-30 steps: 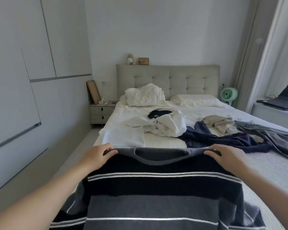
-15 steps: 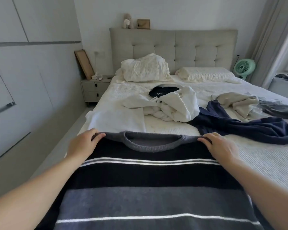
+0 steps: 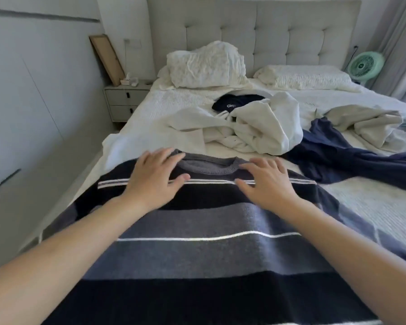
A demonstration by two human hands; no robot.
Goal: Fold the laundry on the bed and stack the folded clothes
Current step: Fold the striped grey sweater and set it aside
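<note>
Striped sweater (image 3: 197, 231) lies flat on the bed (image 3: 373, 207), running long from you up to its collar, and your left hand (image 3: 154, 181) and right hand (image 3: 266, 184) press there with fingers spread, both equally near.

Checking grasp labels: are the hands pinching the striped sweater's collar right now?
No: the left hand and right hand lie open, fingers spread, flat on the striped sweater.

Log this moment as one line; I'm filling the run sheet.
step: flatten sweater | sweater: spread on bed | left hand: open, on it | right hand: open, on it | folded: none seen
</note>
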